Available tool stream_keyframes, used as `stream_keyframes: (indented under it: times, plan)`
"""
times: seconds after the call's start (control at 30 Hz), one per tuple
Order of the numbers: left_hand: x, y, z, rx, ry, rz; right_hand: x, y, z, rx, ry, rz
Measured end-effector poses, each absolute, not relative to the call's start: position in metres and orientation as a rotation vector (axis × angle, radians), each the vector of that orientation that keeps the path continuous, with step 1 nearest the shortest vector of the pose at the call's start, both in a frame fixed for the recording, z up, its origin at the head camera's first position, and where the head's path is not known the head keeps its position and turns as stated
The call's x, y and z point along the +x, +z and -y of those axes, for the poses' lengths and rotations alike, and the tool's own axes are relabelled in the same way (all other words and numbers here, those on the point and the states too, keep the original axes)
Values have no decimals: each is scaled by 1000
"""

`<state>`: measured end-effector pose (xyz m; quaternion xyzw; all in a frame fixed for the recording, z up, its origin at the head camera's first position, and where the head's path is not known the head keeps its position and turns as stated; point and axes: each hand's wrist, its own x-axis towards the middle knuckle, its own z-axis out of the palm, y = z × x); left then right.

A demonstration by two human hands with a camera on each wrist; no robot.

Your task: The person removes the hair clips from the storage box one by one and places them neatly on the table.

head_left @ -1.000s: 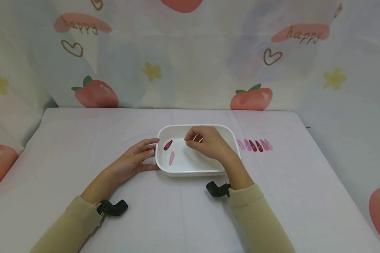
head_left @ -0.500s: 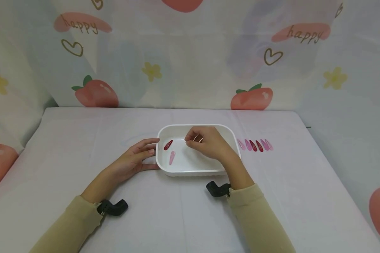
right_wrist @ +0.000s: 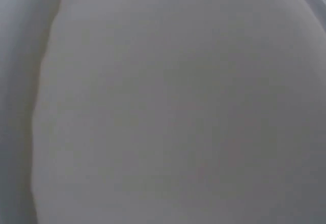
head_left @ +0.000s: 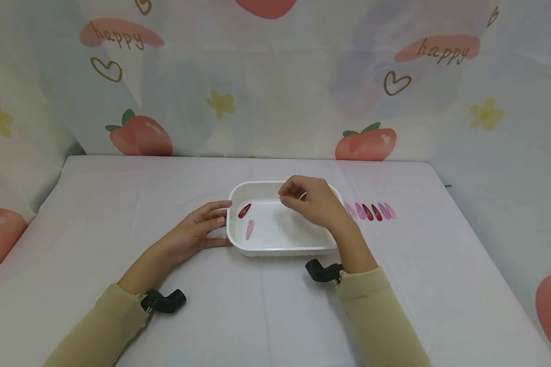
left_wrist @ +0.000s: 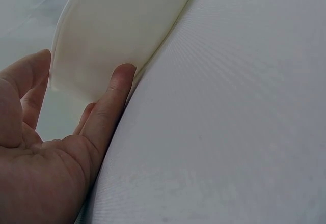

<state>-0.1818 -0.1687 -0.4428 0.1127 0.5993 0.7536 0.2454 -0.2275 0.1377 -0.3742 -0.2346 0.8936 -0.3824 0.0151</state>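
Observation:
My left hand (head_left: 195, 228) steadies the left end of a white tray (head_left: 280, 252), its fairly straight fingers against the tray's rim and outer wall. In the left wrist view, the fingertips (left_wrist: 124, 73) lie along the tray's pale side wall (left_wrist: 112, 30). Above the tray's right half hovers my right hand (head_left: 316, 202), thumb and index fingertips close together. I cannot tell whether something is pinched there. A red snap hair clip (head_left: 244, 210) and a pink hair clip (head_left: 250, 230) lie inside the tray's left part. The right wrist view shows only the blurred white tray floor (right_wrist: 173, 107).
Right of the tray, several snap hair clips (head_left: 377, 212) in pink, magenta and red lie in a row on the white tablecloth (head_left: 257, 316). A patterned backdrop (head_left: 275, 92) rises behind the table.
My right hand has risen and shifted slightly right, uncovering more of the tray floor. The left hand, the tray and the visible clips stay where they were.

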Motion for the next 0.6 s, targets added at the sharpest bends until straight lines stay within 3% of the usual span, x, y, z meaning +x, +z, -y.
stream_keyframes:
  times: [0.6]
  plan:
    - [-183, -443, 170, 303, 2055, -1636, -232, -361, -172, -468, -1367, -2867]
